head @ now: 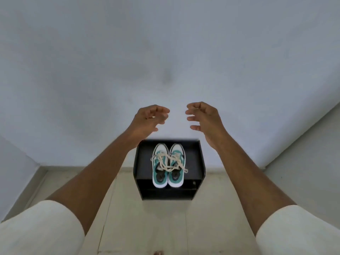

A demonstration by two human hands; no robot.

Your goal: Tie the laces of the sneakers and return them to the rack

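A pair of teal, white and black sneakers (pixel 167 167) stands side by side on the top of a low black box-shaped rack (pixel 196 159), just below the centre of the view. Their cream laces (pixel 168 161) lie loose and tangled across both shoes, with one end trailing toward 4 o'clock off the right shoe. The rack stands on a pale tiled floor (pixel 128 208) against a light grey-blue wall (pixel 165 52), with an open shelf visible under its top.

Both bare arms reach forward from cream short sleeves (pixel 36 230). The left hand (pixel 147 119) hovers at about 11 o'clock from the sneakers, the right hand (pixel 204 116) at about 1 o'clock, both raised above the rack and well apart from the shoes. Each hand's fingers (pixel 161 113) are curled loosely inward, spread and holding nothing, the palms turned toward one another with a gap between them.
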